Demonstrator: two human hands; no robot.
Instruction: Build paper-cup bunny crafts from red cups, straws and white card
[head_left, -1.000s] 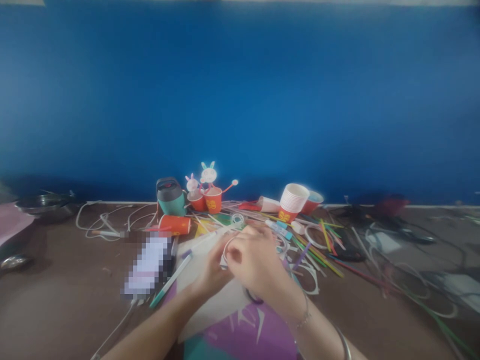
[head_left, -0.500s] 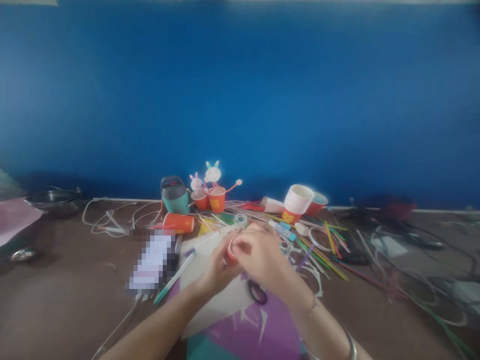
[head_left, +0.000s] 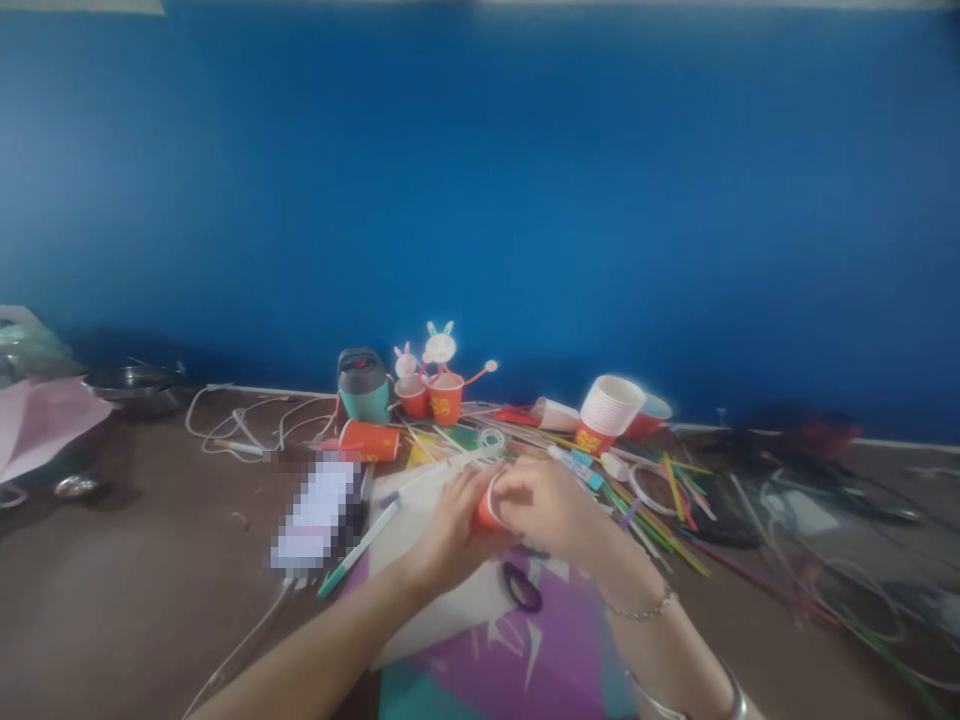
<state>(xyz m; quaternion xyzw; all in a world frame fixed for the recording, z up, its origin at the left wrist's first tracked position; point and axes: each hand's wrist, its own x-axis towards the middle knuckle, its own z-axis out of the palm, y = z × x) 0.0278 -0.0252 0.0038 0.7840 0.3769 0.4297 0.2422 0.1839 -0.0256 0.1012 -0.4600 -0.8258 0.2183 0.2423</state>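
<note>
Far left, a pink sheet (head_left: pixel 49 425) lies on the brown surface (head_left: pixel 172 590), and a metal bowl (head_left: pixel 139 392) sits just beyond it, near the back edge. Moving right, a loose run of white cables (head_left: pixel 240 425) spreads below that back edge. Here's the phone (head_left: pixel 319 510), its screen pixelated, a cord at its near end. Up by the back edge stands a teal jar (head_left: pixel 367 398) with a dark lid, a red cup (head_left: pixel 369 440) on its side in front of it. A teal-capped marker (head_left: pixel 358 548) slants along the left edge of the white sheet (head_left: pixel 420 615).

Now the centre, and the left hand (head_left: pixel 450 525) is curled round a red paper cup (head_left: pixel 486 510), up over the white sheet, mouth turned toward the right hand (head_left: pixel 551 505). That right hand is bent in, thumb and fingers bunched at the cup's rim; whether they pinch the rim or something inside, I cannot tell. Below, a dark ring (head_left: pixel 521 587) rests by a purple sheet (head_left: pixel 559 650). Behind, rabbit figures (head_left: pixel 440 348) rise from upright cups (head_left: pixel 446 402). On the right, stacked cups (head_left: pixel 611 408) lean near the back edge, coloured sticks (head_left: pixel 686 552) fanning out before them.
</note>
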